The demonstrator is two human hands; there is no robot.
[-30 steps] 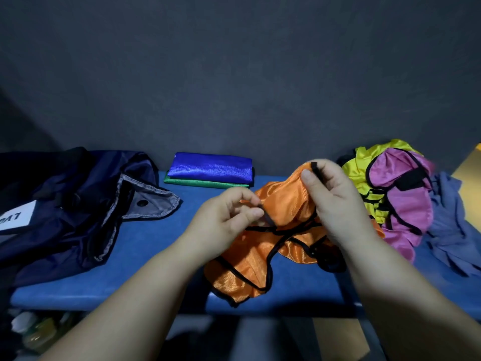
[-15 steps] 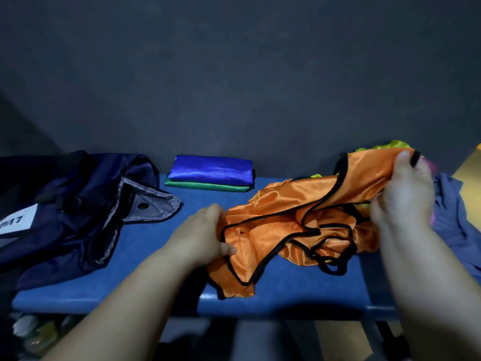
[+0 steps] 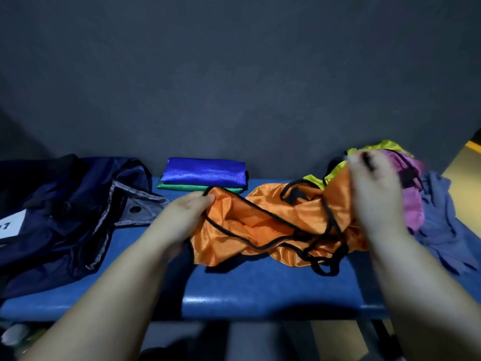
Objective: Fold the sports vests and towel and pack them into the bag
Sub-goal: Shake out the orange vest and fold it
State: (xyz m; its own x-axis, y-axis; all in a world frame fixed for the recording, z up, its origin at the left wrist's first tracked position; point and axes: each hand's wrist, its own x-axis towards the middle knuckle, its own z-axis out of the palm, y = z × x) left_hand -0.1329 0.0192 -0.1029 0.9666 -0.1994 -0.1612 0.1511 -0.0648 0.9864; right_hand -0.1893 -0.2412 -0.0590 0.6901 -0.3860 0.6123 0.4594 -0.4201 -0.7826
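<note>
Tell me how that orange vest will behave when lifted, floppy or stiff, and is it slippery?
Probably floppy: the orange vest sags in crumpled folds between the left hand and right hand. Likely slippery, since its fabric shines like satin. Its black trim hangs in loose loops and may snag.

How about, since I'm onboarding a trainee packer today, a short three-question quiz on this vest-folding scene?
1. True or false: the orange vest lies folded flat on the bench.
2. The top folded vest in the stack by the wall is: A red, B blue, C white.
3. Fill in: the vest's end nearer the bag is gripped by the ____ hand.

Key:
1. False. The left hand and the right hand hold it up, crumpled and unfolded.
2. B.
3. Left.
</note>
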